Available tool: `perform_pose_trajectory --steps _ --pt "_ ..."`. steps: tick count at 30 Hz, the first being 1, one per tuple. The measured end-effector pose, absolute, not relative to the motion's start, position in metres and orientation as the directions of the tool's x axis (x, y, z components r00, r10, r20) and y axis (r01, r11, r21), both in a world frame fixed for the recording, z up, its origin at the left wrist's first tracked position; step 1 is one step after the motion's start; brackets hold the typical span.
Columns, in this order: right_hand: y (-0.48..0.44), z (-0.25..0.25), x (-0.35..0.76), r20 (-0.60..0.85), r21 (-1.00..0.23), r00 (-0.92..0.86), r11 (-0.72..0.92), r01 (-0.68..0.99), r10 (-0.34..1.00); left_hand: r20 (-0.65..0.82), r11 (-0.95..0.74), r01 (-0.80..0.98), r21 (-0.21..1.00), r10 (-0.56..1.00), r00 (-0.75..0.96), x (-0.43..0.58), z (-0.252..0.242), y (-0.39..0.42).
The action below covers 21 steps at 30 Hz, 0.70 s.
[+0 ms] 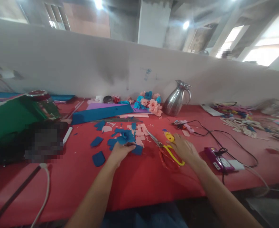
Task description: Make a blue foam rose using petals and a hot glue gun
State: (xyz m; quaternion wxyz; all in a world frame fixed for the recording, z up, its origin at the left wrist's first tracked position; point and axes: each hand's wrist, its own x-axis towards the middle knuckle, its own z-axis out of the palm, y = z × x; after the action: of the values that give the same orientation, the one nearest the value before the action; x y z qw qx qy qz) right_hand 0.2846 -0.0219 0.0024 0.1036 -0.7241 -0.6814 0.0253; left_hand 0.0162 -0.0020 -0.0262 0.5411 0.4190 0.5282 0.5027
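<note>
Low over the red table, my left hand [122, 152] is closed, its fingertips pinching a dark blue paper petal [138, 149]. Just beyond it sits a blue paper flower [125, 135] among blue and pink cut pieces. My right hand [185, 148] has its thumb and fingers closed around a small yellow object [169, 136] with a blue tip; its exact kind is unclear. Scissors [160, 145] with red and yellow handles lie between the hands, the blades pointing away to the left. Two loose blue petals [98, 158] rest left of my left hand.
A steel jug [176, 98] stands at the back beside a bunch of pink and blue paper flowers [151, 103]. Blue paper strips [101, 114] lie further left. Black cables [210, 131] and a purple power box [217, 160] are on the right. A green board [13, 123] occupies the left.
</note>
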Motion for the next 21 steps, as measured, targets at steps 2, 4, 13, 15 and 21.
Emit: perform_pose_trajectory --steps 2,4,13,15,21 --pt "-0.002 -0.005 0.296 0.104 -0.093 0.093 -0.083 0.992 0.99 -0.208 0.18 -0.176 0.968 0.966 -0.155 0.013 -0.023 0.0" --pt "0.014 -0.012 0.305 0.119 -0.043 0.107 -0.103 0.994 0.987 -0.237 0.182 -0.261 0.948 0.952 -0.196 0.009 -0.021 0.003" --pt "0.008 -0.015 0.252 0.45 -0.304 0.132 0.013 0.953 0.883 -0.329 0.09 -0.65 0.754 0.909 -0.255 0.009 -0.014 0.005" --pt "-0.003 -0.015 0.216 0.434 -0.643 0.116 0.216 0.735 0.894 -0.356 0.108 -0.705 0.701 0.909 -0.214 0.012 -0.009 0.005" --pt "-0.011 -0.011 0.116 -0.093 -0.827 -0.084 -0.124 -0.548 0.992 -0.358 0.1 -0.769 0.631 0.917 -0.174 0.023 0.008 0.011"
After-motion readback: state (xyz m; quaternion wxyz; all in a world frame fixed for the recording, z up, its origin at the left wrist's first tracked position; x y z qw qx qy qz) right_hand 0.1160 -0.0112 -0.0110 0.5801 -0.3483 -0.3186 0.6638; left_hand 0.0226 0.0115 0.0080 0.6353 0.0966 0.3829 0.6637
